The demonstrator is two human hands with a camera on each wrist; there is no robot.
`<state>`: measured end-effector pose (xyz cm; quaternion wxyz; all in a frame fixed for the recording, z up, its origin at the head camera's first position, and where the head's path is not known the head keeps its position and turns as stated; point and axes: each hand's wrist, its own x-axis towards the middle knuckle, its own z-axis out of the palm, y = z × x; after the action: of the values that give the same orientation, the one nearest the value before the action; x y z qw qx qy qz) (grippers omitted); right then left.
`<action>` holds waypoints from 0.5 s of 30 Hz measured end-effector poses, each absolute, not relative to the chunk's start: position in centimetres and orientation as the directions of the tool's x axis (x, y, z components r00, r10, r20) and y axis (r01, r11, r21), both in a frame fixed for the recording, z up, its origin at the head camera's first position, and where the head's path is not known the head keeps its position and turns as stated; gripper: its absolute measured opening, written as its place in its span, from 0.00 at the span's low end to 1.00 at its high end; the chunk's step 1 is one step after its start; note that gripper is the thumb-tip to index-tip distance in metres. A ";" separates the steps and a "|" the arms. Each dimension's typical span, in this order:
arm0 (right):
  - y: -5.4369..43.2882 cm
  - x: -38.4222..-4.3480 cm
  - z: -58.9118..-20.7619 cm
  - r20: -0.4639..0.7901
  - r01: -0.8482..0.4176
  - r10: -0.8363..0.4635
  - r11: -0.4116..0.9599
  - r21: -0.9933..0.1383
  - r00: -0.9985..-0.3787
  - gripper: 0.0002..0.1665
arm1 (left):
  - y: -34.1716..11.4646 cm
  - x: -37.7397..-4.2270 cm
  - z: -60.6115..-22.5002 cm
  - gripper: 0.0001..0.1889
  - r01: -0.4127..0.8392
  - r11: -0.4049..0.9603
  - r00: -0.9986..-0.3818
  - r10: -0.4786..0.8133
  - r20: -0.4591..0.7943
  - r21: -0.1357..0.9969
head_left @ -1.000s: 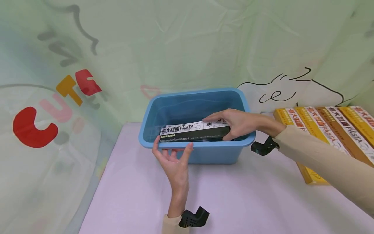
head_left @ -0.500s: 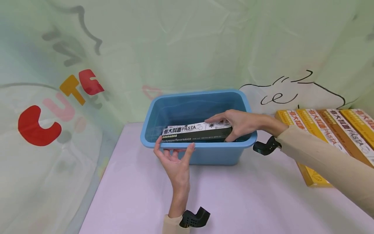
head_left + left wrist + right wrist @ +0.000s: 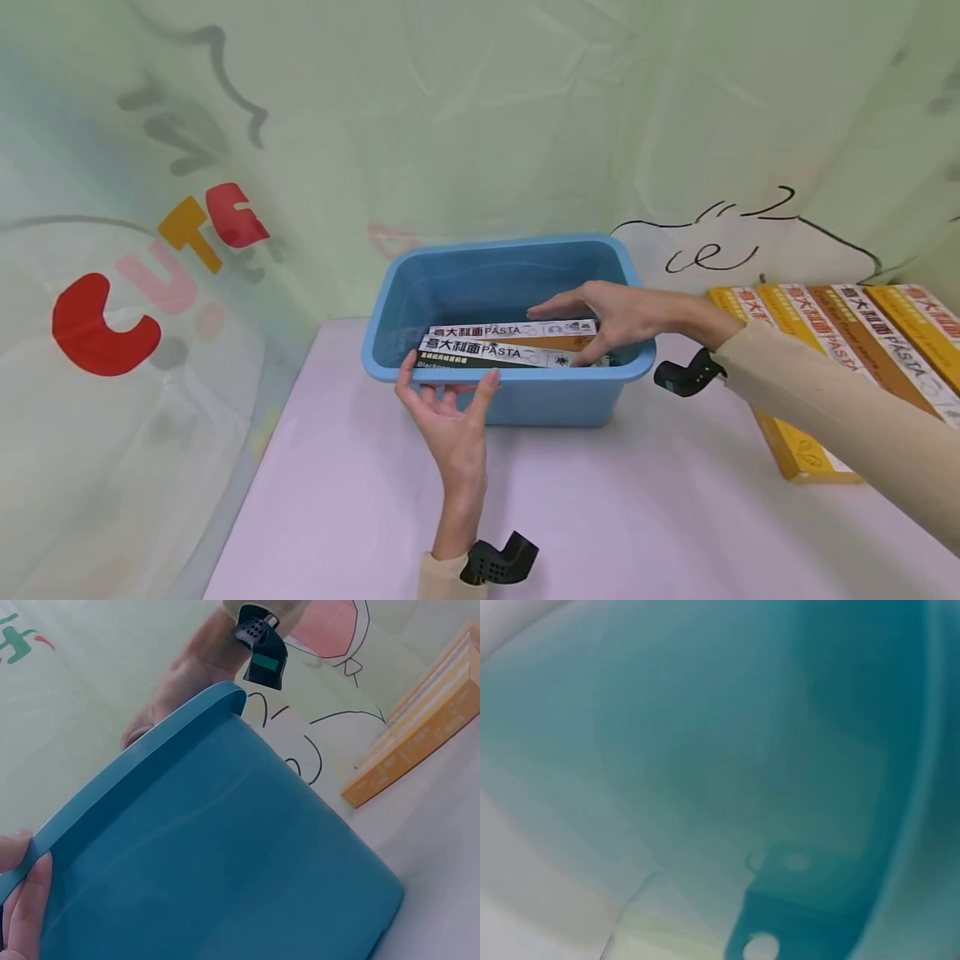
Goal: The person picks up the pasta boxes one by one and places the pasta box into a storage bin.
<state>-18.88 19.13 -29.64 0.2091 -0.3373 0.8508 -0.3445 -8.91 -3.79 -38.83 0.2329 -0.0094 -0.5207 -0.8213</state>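
Observation:
A light blue plastic bin (image 3: pixel 517 396) stands on the table; in the left wrist view its wall (image 3: pixel 217 840) fills the middle. My left hand (image 3: pixel 450 433) pinches the near rim between thumb and fingers (image 3: pixel 31 907). Inside, a black pepper pasta box (image 3: pixel 450 354) lies along the near wall, its right end lower. Behind it is a brown pasta box (image 3: pixel 487 330). My right hand (image 3: pixel 618 312) reaches over the bin's right end, thumb and fingers spread apart above the boxes. Thumb contact is unclear. The right wrist view shows only blurred blue wall (image 3: pixel 727 772).
Several yellow and brown pasta boxes (image 3: pixel 813 333) lie side by side at the right, partly behind the right sleeve (image 3: pixel 825 417). A printed curtain (image 3: pixel 510 125) hangs directly behind the bin. Pale table surface (image 3: pixel 337 500) shows in front.
The black pepper box has dropped lower into the bin and left my right hand's hold, uncovering the brown box behind. My left hand keeps its grip on the rim.

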 end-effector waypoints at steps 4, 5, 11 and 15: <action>19.3 -18.4 -29.4 -0.086 -0.459 -0.708 0.541 -0.704 -0.701 0.46 | -3.8 -8.9 -39.0 0.52 0.397 -0.350 -0.890 -0.372 0.263 0.848; 19.4 -18.3 -29.3 -0.072 -0.468 -0.705 0.539 -0.701 -0.705 0.46 | -3.8 -8.9 -39.0 0.52 0.398 -0.350 -0.890 -0.372 0.264 0.848; 20.6 -16.6 -27.7 0.024 -0.503 -0.680 0.518 -0.692 -0.733 0.46 | -3.8 -9.0 -39.1 0.51 0.407 -0.349 -0.886 -0.375 0.272 0.844; 22.1 -14.8 -26.7 0.095 -0.507 -0.621 0.530 -0.680 -0.778 0.45 | -3.8 -9.0 -38.9 0.51 0.410 -0.350 -0.884 -0.380 0.272 0.842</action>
<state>-14.77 22.14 -26.72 0.0795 -0.3237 0.8712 -0.3606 -9.01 -3.81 -38.89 0.2404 -0.0146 -0.5168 -0.8216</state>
